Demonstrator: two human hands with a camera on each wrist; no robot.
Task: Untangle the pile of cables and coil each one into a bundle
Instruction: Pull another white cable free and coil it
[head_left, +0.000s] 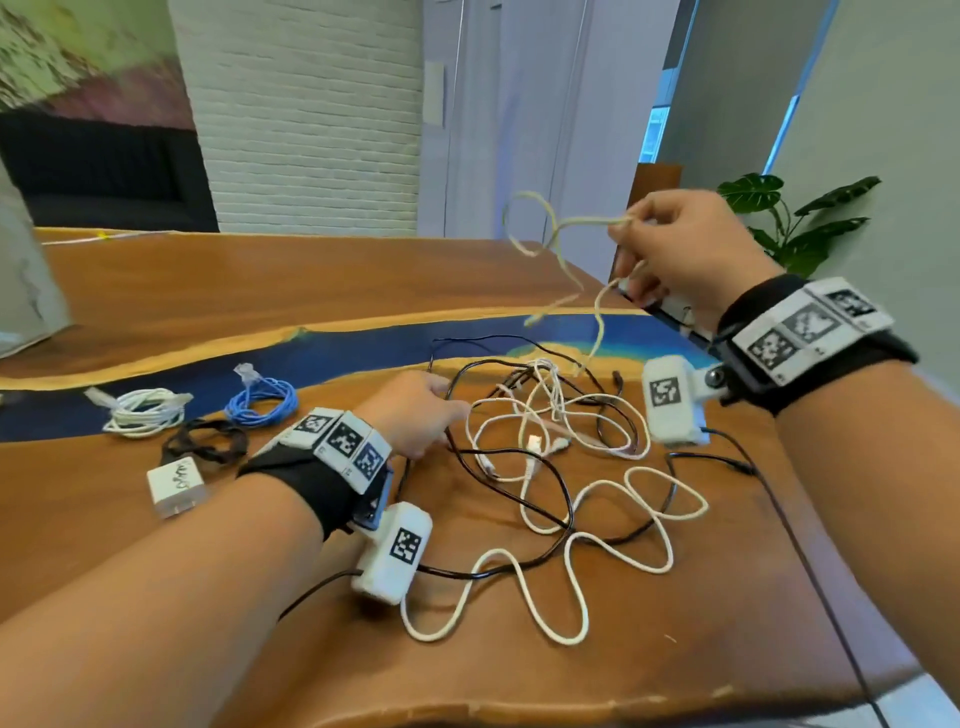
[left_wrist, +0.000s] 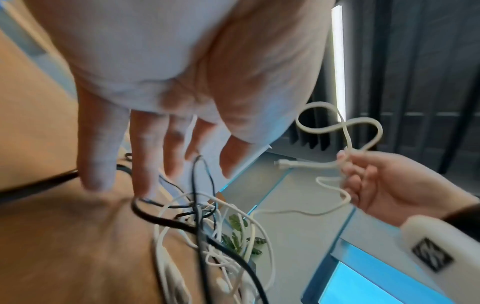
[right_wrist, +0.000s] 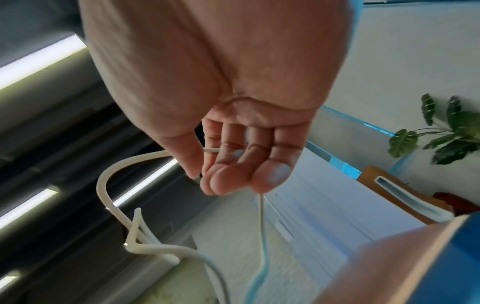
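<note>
Two tones make up the table (head_left: 156, 291): warm brown wood with a blue resin band running across it, edged in yellow. Behind it stand a white brick wall (head_left: 311, 114), a dark sofa (head_left: 98, 171) at the far left and a leafy plant (head_left: 789, 218) at the far right.

Motion blur smears the raised cream cable (head_left: 550, 228), so its plug end is hard to make out in the head view; the left wrist view shows a connector tip (left_wrist: 281, 164) sticking out beside the fingers. The right wrist view is filled mostly by palm, with the cable looping off to one side. Where each cord in the pile (head_left: 561, 447) begins or ends cannot be traced, since black and white strands cross over each other many times.

The right hand (head_left: 680, 254) is lifted well above the table and pinches the cream cable between thumb and fingers, one loop standing up and the rest trailing down into the pile. The left hand (head_left: 415, 410) lies low at the pile's left edge with fingers straight and spread, touching a black cord (head_left: 457, 441); it grips nothing.

Left of the pile lie three finished bundles: a white coil (head_left: 145, 413), a blue coil (head_left: 262, 397) and a black coil (head_left: 205, 444) with a white charger block (head_left: 174, 486) just beside it. A thin black lead (head_left: 727, 462) runs off the right wrist camera across the table.
</note>
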